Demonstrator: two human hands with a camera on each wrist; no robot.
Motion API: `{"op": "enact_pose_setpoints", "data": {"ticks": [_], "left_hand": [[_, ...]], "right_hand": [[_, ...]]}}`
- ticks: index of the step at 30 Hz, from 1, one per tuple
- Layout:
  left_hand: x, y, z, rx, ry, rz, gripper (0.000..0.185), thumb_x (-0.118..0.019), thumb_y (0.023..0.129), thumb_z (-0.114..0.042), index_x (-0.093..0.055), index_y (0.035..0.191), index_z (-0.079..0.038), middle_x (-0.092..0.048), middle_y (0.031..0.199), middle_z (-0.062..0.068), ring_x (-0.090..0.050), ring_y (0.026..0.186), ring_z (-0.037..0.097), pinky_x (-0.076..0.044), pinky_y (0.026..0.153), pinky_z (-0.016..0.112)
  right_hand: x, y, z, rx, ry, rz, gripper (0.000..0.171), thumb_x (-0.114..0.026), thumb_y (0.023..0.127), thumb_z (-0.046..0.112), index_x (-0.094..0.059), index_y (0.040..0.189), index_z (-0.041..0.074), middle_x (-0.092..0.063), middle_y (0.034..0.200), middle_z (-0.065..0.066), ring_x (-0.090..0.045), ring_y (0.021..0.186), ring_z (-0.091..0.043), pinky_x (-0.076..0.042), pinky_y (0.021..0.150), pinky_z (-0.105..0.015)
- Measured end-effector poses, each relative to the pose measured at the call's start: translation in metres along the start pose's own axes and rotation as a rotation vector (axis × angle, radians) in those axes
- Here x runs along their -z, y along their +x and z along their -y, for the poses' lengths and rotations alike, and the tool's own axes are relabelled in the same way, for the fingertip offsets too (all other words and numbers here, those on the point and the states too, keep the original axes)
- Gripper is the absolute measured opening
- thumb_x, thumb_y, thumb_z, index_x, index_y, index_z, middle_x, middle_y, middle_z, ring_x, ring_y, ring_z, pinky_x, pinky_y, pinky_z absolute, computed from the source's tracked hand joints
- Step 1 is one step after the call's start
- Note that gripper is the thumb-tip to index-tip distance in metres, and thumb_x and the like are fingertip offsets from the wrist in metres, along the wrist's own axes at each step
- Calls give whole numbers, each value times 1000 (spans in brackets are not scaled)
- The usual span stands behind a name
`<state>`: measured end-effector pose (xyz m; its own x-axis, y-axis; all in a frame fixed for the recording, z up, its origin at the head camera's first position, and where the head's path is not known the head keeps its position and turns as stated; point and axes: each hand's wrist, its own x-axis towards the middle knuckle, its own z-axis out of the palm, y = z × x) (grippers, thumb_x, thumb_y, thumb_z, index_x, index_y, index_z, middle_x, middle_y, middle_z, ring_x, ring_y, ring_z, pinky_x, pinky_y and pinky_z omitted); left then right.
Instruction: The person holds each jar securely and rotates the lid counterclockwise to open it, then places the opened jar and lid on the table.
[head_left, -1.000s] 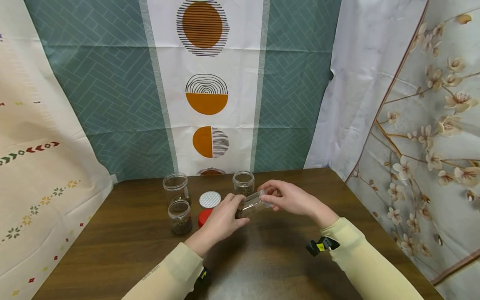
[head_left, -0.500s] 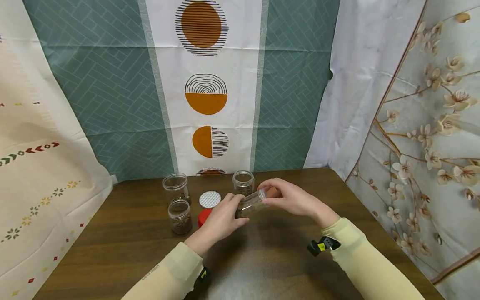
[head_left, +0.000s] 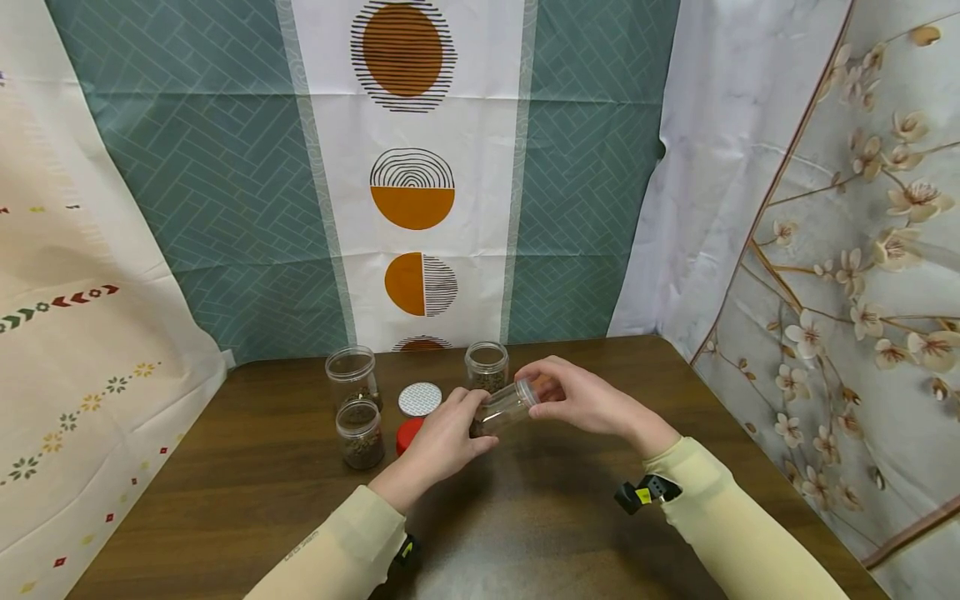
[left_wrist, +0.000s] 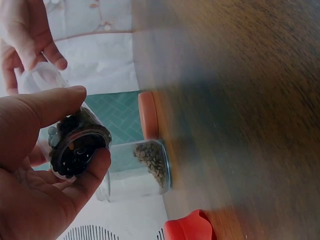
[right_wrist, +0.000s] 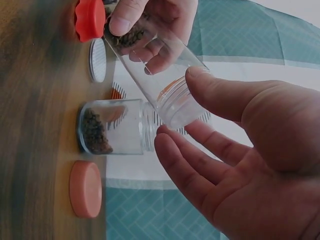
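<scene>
My left hand (head_left: 447, 435) grips the base of a clear jar (head_left: 506, 408), which is held tilted above the table. Dark granules (right_wrist: 127, 37) have gathered at its low end, by the left thumb. My right hand (head_left: 581, 395) is at the raised end, with thumb and curved fingers on opposite sides of the clear ridged rim (right_wrist: 180, 102). The thumb touches it; whether every fingertip does is hard to see. I cannot tell if a clear lid covers that end. Just behind stands an open glass jar (right_wrist: 115, 127) with brown granules at the bottom.
Two open jars, a taller one (head_left: 350, 371) and a shorter one (head_left: 361, 442), stand at the left on the brown table (head_left: 247, 450). A whitish disc lid (head_left: 420, 399), a red lid (head_left: 408, 432) and a salmon lid (right_wrist: 86, 189) lie near the hands.
My right hand's fingers have shifted round the jar's rim and spread a little, so more of the rim shows. The left hand and the jar have stayed almost still.
</scene>
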<state>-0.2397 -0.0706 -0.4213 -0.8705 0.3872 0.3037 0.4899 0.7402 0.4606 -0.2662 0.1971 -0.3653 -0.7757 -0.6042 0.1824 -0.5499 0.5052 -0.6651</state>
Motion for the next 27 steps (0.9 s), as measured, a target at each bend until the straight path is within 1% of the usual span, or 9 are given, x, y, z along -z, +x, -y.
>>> {"op": "enact_pose_setpoints", "data": {"ticks": [5, 9, 12, 14, 18, 20, 22, 25, 27], "left_hand": [[0, 0, 1, 6, -10, 1, 60, -95, 90, -21, -64, 140, -6, -64, 123, 14, -63, 94, 24, -57, 85, 46], [0, -1, 1, 9, -16, 1, 59, -95, 90, -20, -64, 139, -7, -64, 123, 14, -63, 94, 24, -57, 86, 46], [0, -1, 1, 9, -15, 0, 59, -95, 91, -20, -64, 139, -7, -64, 124, 15, -63, 95, 25, -57, 86, 47], [0, 0, 1, 9, -10, -1, 59, -95, 91, -20, -64, 139, -7, -64, 124, 15, -63, 94, 25, -58, 85, 46], [0, -1, 1, 11, -5, 0, 60, -95, 91, -21, -64, 140, -6, -64, 124, 15, -63, 95, 24, -58, 86, 46], [0, -1, 1, 12, -5, 3, 60, -94, 91, -20, -64, 141, -6, -64, 123, 14, -63, 95, 24, -58, 86, 46], [0, -1, 1, 13, -6, 6, 60, -94, 91, -20, -64, 141, -5, -63, 122, 14, -62, 95, 23, -58, 86, 46], [0, -1, 2, 14, 0, 9, 60, -94, 92, -21, -64, 141, -5, -63, 122, 13, -62, 95, 23, -58, 86, 46], [0, -2, 2, 12, 6, 10, 60, -94, 92, -21, -64, 141, -5, -63, 122, 13, -62, 95, 23, -58, 87, 46]], "right_hand": [[-2, 1, -1, 3, 16, 0, 53, -85, 98, 7, -64, 147, 14, -60, 136, -8, -68, 120, -26, -60, 100, -46], [-4, 2, -2, 10, 43, 0, 54, -85, 97, 5, -64, 146, 13, -60, 136, -10, -68, 119, -28, -59, 101, -51], [-4, 3, -2, 12, 54, -4, 55, -87, 98, 12, -64, 147, 15, -60, 136, -10, -68, 120, -28, -59, 101, -52], [-5, 4, -2, 11, 48, -10, 55, -86, 99, 20, -63, 149, 17, -61, 138, -9, -68, 122, -28, -59, 103, -52], [-5, 5, 0, -23, 15, -31, 52, -78, 106, 31, -61, 152, 15, -64, 143, -9, -68, 126, -29, -58, 104, -50], [-4, 6, 2, -72, 13, -35, 50, -73, 109, 35, -61, 153, 14, -66, 142, -9, -71, 118, -28, -60, 98, -49], [-4, 7, 3, -132, 27, -27, 49, -68, 112, 37, -61, 153, 12, -69, 138, -9, -73, 105, -26, -62, 88, -49], [-5, 10, 4, -206, 56, 10, 48, -64, 113, 40, -61, 153, 12, -71, 127, -8, -71, 82, -25, -63, 76, -53], [-5, 11, 4, -228, 69, 35, 48, -63, 114, 40, -61, 152, 11, -71, 121, -7, -70, 75, -25, -63, 72, -51]]}}
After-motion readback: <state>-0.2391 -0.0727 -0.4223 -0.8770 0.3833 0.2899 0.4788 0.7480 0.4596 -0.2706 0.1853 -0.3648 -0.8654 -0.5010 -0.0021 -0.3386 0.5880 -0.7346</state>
